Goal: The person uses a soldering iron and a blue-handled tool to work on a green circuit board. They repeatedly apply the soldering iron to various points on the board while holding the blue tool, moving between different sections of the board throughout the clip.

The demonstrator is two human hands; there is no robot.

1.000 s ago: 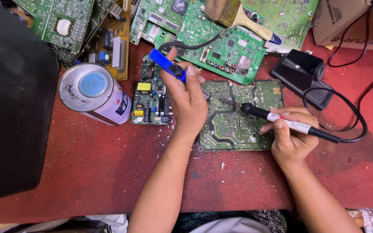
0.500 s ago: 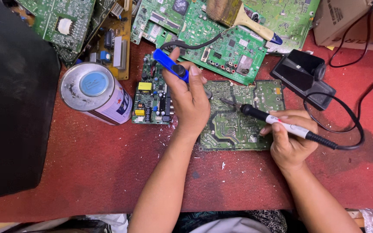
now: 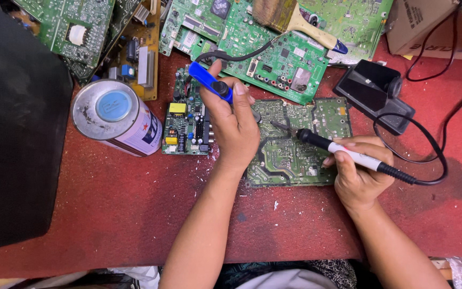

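Fingers (image 3: 343, 152) of right hand (image 3: 356, 179) pinch soldering iron (image 3: 338, 151) over circuit board (image 3: 295, 155).

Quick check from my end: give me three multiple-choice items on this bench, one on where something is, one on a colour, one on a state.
1. Where is the metal can?
A. left of the left hand
B. right of the right hand
C. on the paintbrush

2. What colour is the tool in the left hand?
A. yellow
B. blue
C. white

3. How is the soldering iron?
A. lying loose on the table
B. hanging off the edge
C. gripped in the right hand, tip on the circuit board

Answers: 1 A, the can stands at the far left; 2 B, its body is blue; 3 C, fingers wrap the handle.
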